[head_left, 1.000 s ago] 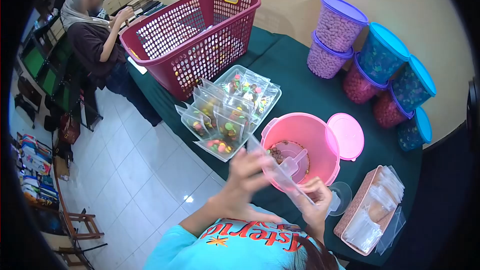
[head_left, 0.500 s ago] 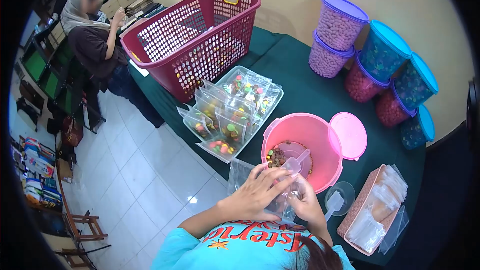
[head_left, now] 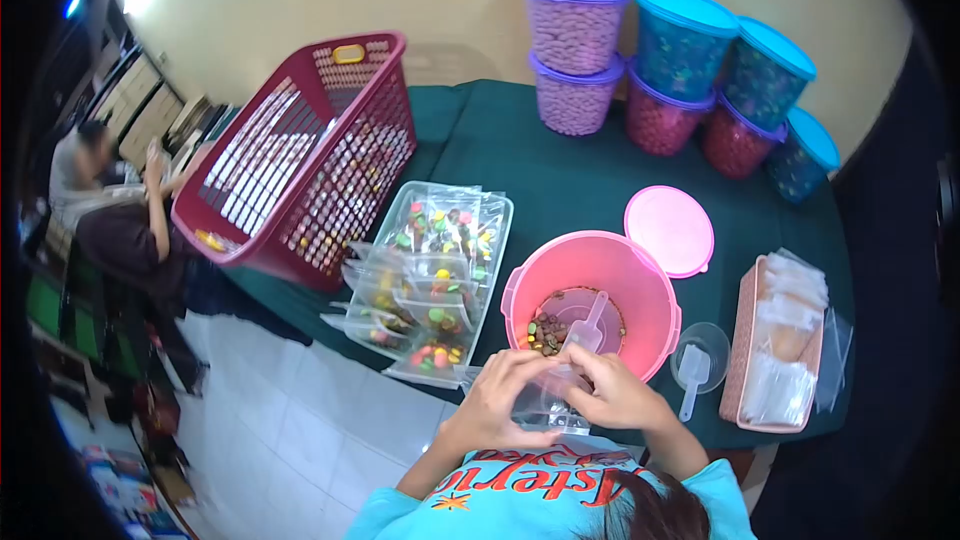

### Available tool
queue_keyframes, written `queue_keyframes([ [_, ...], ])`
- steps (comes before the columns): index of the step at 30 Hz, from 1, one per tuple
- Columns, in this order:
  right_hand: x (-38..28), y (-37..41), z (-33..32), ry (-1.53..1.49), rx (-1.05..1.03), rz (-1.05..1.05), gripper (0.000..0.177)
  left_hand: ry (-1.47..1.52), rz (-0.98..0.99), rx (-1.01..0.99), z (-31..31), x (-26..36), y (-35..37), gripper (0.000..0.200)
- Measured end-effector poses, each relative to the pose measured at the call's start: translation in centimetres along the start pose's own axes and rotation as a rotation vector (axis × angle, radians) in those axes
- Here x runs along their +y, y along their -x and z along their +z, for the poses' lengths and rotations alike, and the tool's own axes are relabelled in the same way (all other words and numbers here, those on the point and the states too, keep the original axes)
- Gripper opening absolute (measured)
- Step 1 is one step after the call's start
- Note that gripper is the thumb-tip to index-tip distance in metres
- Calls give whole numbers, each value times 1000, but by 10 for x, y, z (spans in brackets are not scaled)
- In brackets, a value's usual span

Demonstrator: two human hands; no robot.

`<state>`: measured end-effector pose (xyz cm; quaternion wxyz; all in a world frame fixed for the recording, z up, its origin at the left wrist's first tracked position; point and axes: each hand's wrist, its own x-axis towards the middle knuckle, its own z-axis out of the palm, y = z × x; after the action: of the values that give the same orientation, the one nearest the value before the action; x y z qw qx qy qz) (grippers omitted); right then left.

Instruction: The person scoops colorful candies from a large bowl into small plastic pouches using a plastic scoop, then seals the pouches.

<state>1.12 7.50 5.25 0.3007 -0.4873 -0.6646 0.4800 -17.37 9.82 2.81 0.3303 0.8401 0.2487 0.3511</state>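
Observation:
In front of my chest, my left hand (head_left: 500, 400) grips one side of a clear plastic bag (head_left: 546, 402). My right hand (head_left: 618, 395) pinches the other side, and the bag's mouth looks spread between them. Just beyond my hands stands a pink bucket (head_left: 532, 285) with some brown, green and yellow candies (head_left: 547, 333) at its bottom. A translucent scoop (head_left: 586, 330) lies in it, its lower end near my fingers. Left of the bucket, a clear tray (head_left: 505, 230) carries several filled bags (head_left: 440, 305) of colourful candies.
A maroon basket (head_left: 335, 190) stands at the left, and a pink lid (head_left: 670, 230) lies behind the bucket. At right are a clear bowl (head_left: 715, 345) with a small white scoop (head_left: 692, 380) and a pink box (head_left: 745, 340) of empty bags. Lidded tubs (head_left: 575, 35) line the wall. A person (head_left: 130, 230) stands far left.
The view has turned, so the table now appears more level. My hands have moved slightly apart, and the bag between them looks more widely opened.

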Motion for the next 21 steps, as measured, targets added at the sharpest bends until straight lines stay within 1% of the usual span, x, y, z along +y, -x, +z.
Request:
queue_keyframes([
  [1, 0, -4, -4, -16, -56, 10, 21, 43, -17, 31, -3, -6, -1, 75],
  [2, 2, -11, -10, -104, -82, -58, 22, 93, -30, 36, -12, -8, -5, 73],
  [3, 9, -21, -16, -131, -32, -165, 22, 107, -16, 9, -17, -15, -3, 73],
  [4, 2, -27, -30, -312, -98, 66, 23, 156, -72, 52, -20, -24, 1, 74],
  [5, 13, -43, -41, -192, -64, 61, 23, 206, -132, 98, -22, -32, 4, 75],
  [6, 23, -56, -47, -33, 58, 24, 21, 255, -121, 136, -23, -38, 5, 72],
  [8, 47, -81, -57, 295, 155, -99, 15, 317, -113, 123, -29, -45, 3, 68],
  [9, 60, -91, -59, 297, 166, -88, 15, 359, -109, 128, -31, -48, 1, 65],
  [11, 81, -110, -58, 802, -123, 142, 22, 358, -113, 106, -34, -53, 1, 65],
  [12, 88, -119, -54, 801, -111, 149, 22, 431, -126, 90, -35, -56, 0, 66],
  [13, 93, -127, -49, 926, -348, 343, 25, 503, -139, 75, -36, -58, -1, 68],
  [14, 98, -131, -44, 1035, -593, 538, 29, 506, -137, 64, -37, -59, -3, 68],
  [15, 104, -131, -39, 1030, -588, 543, 29, 509, -117, 54, -39, -60, -4, 70],
  [17, 115, -127, -28, 1171, -663, 541, 43, 512, -99, 38, -41, -62, -5, 73],
  [18, 117, -126, -25, 1159, -683, 562, 46, 511, -92, 45, -40, -64, -4, 76],
  [19, 120, -126, -22, 1147, -677, 566, 46, 512, -84, 48, -40, -67, -3, 79],
  [21, 122, -125, -17, 1263, -747, 524, 46, 529, -112, 55, -37, -69, -1, 80],
])
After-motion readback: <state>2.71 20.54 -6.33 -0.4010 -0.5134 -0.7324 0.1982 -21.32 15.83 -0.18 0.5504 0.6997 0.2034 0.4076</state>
